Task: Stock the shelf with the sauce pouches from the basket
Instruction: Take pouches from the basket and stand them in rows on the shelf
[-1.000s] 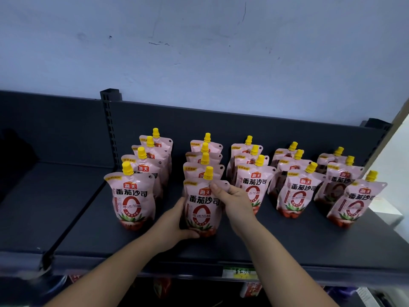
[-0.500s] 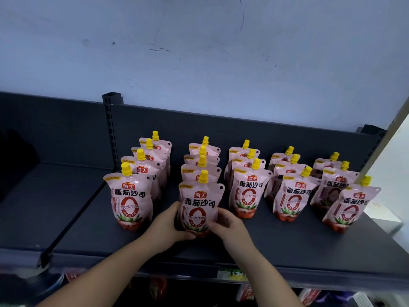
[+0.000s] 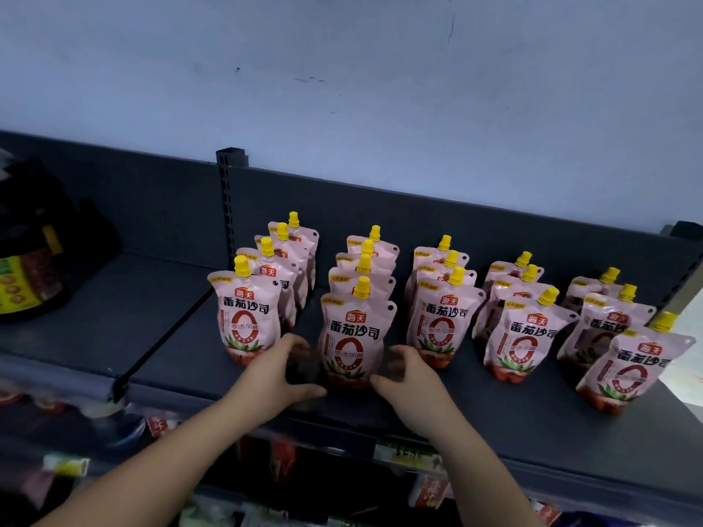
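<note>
Front pouch [image 3: 355,336] standing upright at centre frame on shelf [image 3: 494,420], heading second row from left, left hand [image 3: 279,374] and right hand [image 3: 412,382] flanking its base, both loosely cupped, gripping nothing, thumb tips lying at its bottom corners, other pouches [image 3: 443,321] standing in rows alongside.

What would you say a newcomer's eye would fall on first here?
The five rows of pink tomato sauce pouches with yellow caps, standing upright on the dark shelf. Next, the left hand and right hand cupped at either side of the front pouch in the second row from the left.
</note>
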Demonstrator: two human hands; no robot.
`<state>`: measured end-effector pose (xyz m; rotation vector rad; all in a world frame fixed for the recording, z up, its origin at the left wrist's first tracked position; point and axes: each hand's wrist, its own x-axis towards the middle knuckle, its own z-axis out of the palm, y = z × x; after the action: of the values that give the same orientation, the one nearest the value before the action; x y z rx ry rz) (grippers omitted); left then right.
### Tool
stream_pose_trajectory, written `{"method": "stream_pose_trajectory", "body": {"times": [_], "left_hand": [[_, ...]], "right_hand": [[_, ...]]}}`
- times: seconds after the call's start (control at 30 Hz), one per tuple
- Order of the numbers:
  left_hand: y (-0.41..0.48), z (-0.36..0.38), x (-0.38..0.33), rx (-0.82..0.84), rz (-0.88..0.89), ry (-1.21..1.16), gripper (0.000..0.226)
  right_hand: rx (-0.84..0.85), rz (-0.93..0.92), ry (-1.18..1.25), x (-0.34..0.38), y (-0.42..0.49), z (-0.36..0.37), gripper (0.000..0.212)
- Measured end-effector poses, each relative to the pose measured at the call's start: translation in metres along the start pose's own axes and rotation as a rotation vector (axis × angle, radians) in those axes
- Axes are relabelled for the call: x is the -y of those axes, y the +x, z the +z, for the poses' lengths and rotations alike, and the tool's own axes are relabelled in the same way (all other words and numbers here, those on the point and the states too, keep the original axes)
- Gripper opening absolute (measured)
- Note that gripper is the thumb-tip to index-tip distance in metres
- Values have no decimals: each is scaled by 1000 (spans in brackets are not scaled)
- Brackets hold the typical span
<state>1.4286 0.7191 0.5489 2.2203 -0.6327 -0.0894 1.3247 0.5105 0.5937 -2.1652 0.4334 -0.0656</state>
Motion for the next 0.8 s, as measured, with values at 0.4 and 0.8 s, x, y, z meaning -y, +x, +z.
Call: {"method": "stream_pose_trajectory", "body": {"times": [0.4,0.8], "left_hand": [[-84,-62,36,-181,-62,144,61],[-222,-238,144,-325,-365,693,99]], "right_hand": [[357,-91,-846,52,-21,35,69],[117,-596,-935,194,-59,244,59]]}}
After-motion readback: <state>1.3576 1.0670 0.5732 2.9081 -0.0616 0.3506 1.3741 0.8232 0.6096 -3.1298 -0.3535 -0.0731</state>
